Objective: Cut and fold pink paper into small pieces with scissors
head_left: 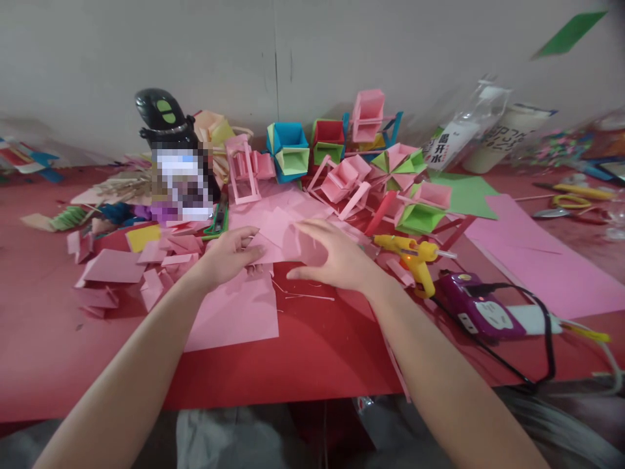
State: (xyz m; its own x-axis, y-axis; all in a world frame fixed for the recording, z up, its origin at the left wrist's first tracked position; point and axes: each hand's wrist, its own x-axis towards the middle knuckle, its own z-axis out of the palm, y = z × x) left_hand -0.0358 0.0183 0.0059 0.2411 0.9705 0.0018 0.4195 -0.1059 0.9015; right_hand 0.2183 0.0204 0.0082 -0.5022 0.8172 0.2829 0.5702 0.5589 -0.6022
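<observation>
My left hand [233, 253] pinches the left edge of a small pink sheet of paper [277, 238] above the table. To its right my right hand [336, 254] is open, its thumb and fingers apart in a curve. Its fingertips are at the sheet's right side; whether they touch it I cannot tell. Beneath and in front of my left hand lies a larger pink sheet [234, 312]. Thin pale paper strips [307, 298] rest on the red table [293, 371] between my forearms. Folded pink paper pieces [114, 266] are heaped left of my left hand.
Pink, green and blue folded-paper models [288, 146] stand behind the hands. A yellow glue gun [413, 257] and a purple power strip [481, 309] with cords lie right. A black phone holder [168, 124] stands at left. Scissors [561, 207] and a plastic bottle [463, 133] are farther right.
</observation>
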